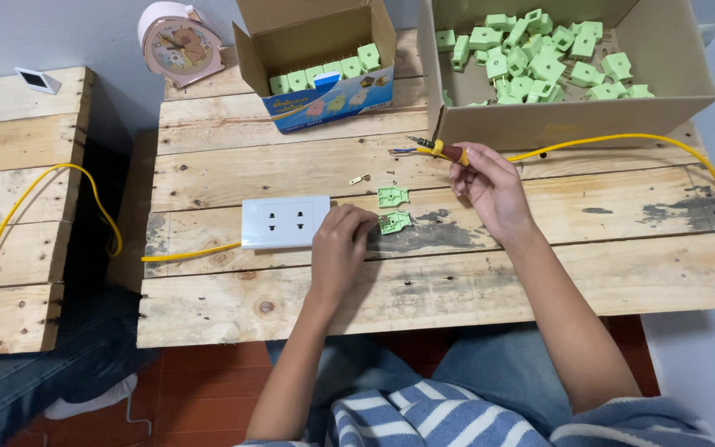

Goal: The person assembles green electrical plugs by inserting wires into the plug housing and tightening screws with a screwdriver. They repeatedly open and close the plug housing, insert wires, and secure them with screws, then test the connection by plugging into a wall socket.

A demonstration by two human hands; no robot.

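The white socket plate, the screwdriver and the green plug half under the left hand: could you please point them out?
white socket plate [285,222], head view, centre of its face.
screwdriver [454,153], head view, on its handle.
green plug half [395,222], head view, middle of the piece.

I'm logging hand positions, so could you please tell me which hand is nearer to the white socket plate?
Left. The left hand rests just right of the white socket plate, almost touching it. The right hand is farther right, holding a screwdriver.

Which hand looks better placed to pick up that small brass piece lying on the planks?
Probably the left hand: its fingers only rest on a green plug half, just below the brass piece. The right hand already grips the screwdriver.
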